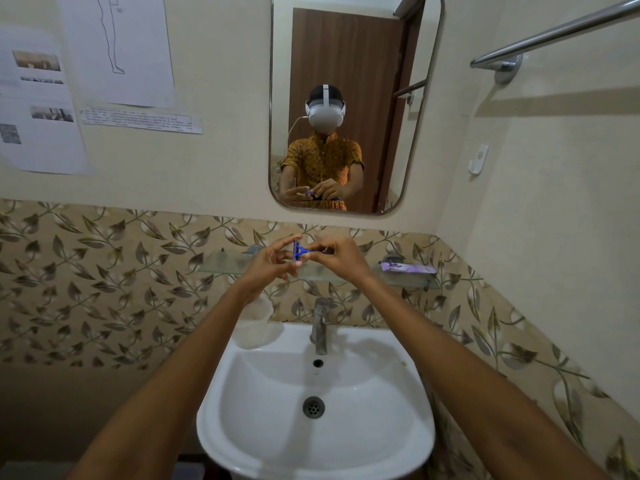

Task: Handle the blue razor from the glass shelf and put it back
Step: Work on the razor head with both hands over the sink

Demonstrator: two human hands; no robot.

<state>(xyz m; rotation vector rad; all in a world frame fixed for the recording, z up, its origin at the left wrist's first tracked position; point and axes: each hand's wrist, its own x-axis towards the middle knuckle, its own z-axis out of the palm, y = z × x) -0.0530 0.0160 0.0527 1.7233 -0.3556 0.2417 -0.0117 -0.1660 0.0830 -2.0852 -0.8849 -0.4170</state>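
Observation:
The blue razor [302, 251] is held in the air between both hands, just in front of and slightly above the glass shelf [221, 263]. My right hand [341, 259] grips its handle, which points right. My left hand [273, 263] pinches the razor head at the left end with thumb and fingertips. The shelf is fixed to the leaf-patterned tiles above the sink.
A purple tube [408, 268] lies at the shelf's right end. Below are a white sink [242, 410], a metal tap [320, 323] and a clear plastic cup [254, 325] on the sink's back left rim. A mirror [349, 64] hangs above; a towel rail [554, 32] is at upper right.

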